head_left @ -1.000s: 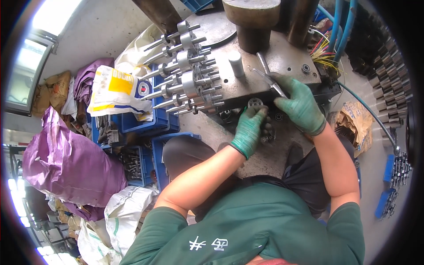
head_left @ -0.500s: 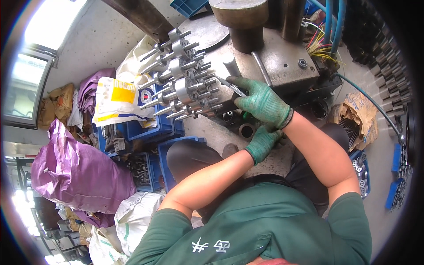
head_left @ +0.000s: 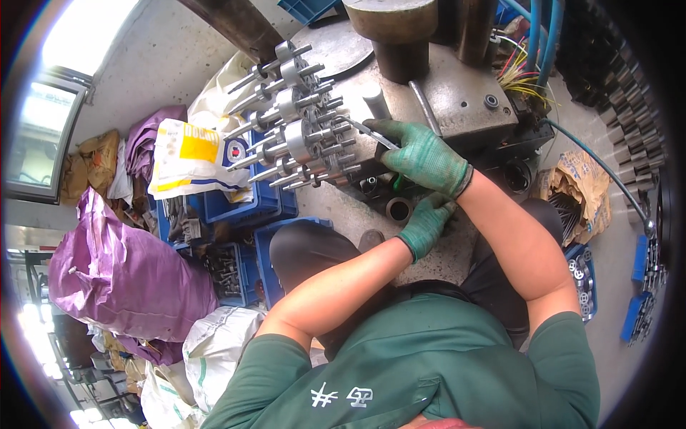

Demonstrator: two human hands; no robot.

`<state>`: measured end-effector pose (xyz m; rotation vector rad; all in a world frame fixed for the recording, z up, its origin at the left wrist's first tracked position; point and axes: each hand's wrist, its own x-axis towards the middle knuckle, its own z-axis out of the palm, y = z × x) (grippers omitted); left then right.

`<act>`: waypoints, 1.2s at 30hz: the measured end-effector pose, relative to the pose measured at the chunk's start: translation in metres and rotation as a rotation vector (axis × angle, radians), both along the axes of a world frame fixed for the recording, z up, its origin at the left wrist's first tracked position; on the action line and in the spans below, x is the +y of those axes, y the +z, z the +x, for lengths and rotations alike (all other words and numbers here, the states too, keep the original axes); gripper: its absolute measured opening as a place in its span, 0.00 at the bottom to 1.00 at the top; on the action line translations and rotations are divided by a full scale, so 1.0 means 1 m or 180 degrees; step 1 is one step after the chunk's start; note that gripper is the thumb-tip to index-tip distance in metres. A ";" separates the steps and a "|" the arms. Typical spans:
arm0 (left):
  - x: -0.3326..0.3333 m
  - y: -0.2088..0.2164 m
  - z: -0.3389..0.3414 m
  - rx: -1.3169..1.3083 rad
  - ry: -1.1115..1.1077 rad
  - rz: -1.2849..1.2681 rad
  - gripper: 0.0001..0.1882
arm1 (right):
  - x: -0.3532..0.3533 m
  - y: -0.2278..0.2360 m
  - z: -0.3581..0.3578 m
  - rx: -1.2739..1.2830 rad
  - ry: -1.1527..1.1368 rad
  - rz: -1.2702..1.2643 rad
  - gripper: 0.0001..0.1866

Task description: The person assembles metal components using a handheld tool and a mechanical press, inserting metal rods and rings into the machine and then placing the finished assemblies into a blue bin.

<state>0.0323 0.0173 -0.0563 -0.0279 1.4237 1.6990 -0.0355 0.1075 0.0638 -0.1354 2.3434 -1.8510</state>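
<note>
Both hands wear green gloves. My right hand (head_left: 423,154) is closed around a thin metal rod tool (head_left: 364,129), whose tip points left at a cluster of flanged metal parts with long studs (head_left: 300,139) stacked on the grey machine table (head_left: 457,93). My left hand (head_left: 425,223) sits lower, under the right wrist, its fingers curled beside a short metal ring (head_left: 397,209) on the concrete ledge. Whether it grips anything is hidden.
A thick steel column (head_left: 396,28) rises behind the hands. Blue hoses (head_left: 543,36) and coloured wires hang at the right. Blue crates (head_left: 236,207) of metal parts, a purple bag (head_left: 121,279) and white sacks (head_left: 214,350) crowd the left.
My right hand has swung left across the machine table with the rod, from the right side to the studded parts. The left hand has dropped lower and now lies beneath it.
</note>
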 end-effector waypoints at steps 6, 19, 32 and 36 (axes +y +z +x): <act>0.000 0.002 -0.002 0.0033 -0.0098 -0.0186 0.09 | -0.006 -0.001 0.000 0.0059 0.0036 -0.0041 0.32; 0.007 -0.037 0.001 0.0965 0.0269 0.0163 0.18 | -0.016 0.014 0.024 -0.1532 0.0277 -0.2253 0.38; -0.023 0.050 -0.037 -0.0196 0.0885 0.0665 0.05 | 0.069 0.014 0.062 0.1253 -0.0542 0.0605 0.41; -0.032 0.063 -0.051 -0.0364 0.1546 0.0928 0.07 | 0.075 0.019 0.073 0.1852 -0.0454 0.2149 0.39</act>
